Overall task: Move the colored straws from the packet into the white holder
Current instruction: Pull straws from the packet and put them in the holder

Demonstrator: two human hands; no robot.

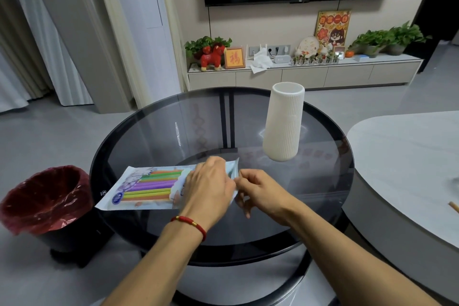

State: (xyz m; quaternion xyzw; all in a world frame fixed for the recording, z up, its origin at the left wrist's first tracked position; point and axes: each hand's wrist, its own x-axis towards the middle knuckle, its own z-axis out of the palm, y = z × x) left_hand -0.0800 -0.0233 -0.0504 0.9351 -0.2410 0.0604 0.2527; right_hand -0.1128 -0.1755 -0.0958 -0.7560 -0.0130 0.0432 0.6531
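Lying flat on the round glass table (159, 131), the packet (139, 189) is stretching from about nine o'clock toward the middle of the tabletop, its right end lifted slightly off the glass. Colored straws (154, 184) are showing through its clear window in orange, green, purple and yellow bands, all inside the packet. The left hand (208, 189) is covering the packet's right end, fingers curled down and gripping the plastic there. The right hand (258, 189) is sitting just beside it at three o'clock, thumb and forefinger pinching the packet's edge while the other fingers are curling loosely underneath. A red bracelet (191, 225) is circling the left wrist. The white holder (284, 120) is standing upright at about one o'clock on the table, well apart from the packet, its ribbed wall widening toward the open mouth. A bin with a red liner (47, 196) is sitting on the floor at nine o'clock, beside the table's rim.
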